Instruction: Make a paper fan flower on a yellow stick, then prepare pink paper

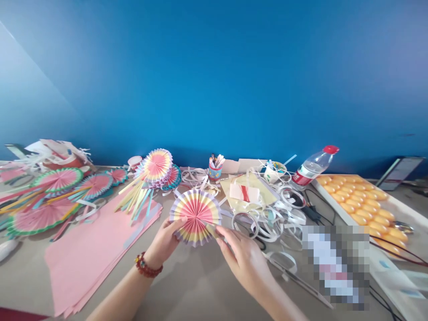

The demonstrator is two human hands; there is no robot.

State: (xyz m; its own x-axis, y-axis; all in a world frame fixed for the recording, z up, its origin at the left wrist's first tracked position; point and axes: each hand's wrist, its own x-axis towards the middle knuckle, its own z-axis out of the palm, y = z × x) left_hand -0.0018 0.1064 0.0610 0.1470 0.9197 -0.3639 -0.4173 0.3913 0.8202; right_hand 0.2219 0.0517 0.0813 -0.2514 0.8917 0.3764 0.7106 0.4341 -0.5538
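My left hand (pixel 167 236) grips a pleated paper fan (pixel 196 213) by its left side, thumb pressed on the front folds. My right hand (pixel 245 261) is at the fan's lower right edge, thumb and fingertips nearly together beside a small pale yellow bit of paper; I cannot tell whether they pinch it. The fan is raised in front of me over the grey worktop (pixel 187 290), round and opened out, pink in the middle, then yellow, with a lilac rim. A red bead bracelet (pixel 147 266) circles my left wrist. Left of that wrist lies a fanned stack of pink paper (pixel 88 258), and beyond it stands a similar lilac-rimmed fan (pixel 156 164) with pale streamers hanging down. Farther left, more pink fans with green and blue edges overlap. Past my right hand, white paper strips (pixel 267 223) curl in a loose tangle, with a long metal tool (pixel 306 283) lying nearer me. Behind are a pen cup (pixel 215 171) and a red-capped bottle (pixel 314 166), tilted in view, beside a tray (pixel 413 214) of rounded orange-yellow pieces. A blue wall (pixel 214 80) rises behind everything.
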